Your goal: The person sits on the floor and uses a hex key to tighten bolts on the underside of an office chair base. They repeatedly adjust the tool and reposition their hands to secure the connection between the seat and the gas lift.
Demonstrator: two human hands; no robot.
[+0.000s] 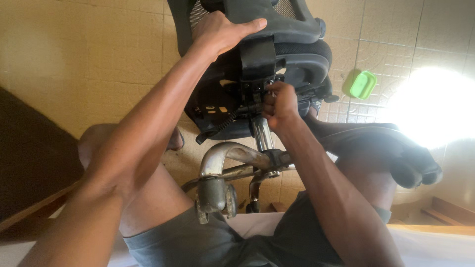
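A black office chair lies tipped over on the tiled floor, its underside toward me. My left hand rests flat on the seat's edge, fingers spread, steadying it. My right hand is closed around a small part of the mechanism under the seat, beside the chrome gas column. What the fingers pinch is hidden. The chrome base arm with a dusty caster wheel sticks out toward my lap.
A green plastic container sits on the floor at the right. Bright glare washes out the floor beyond it. A black armrest reaches right over my knee. Wooden furniture edges show at lower left and lower right.
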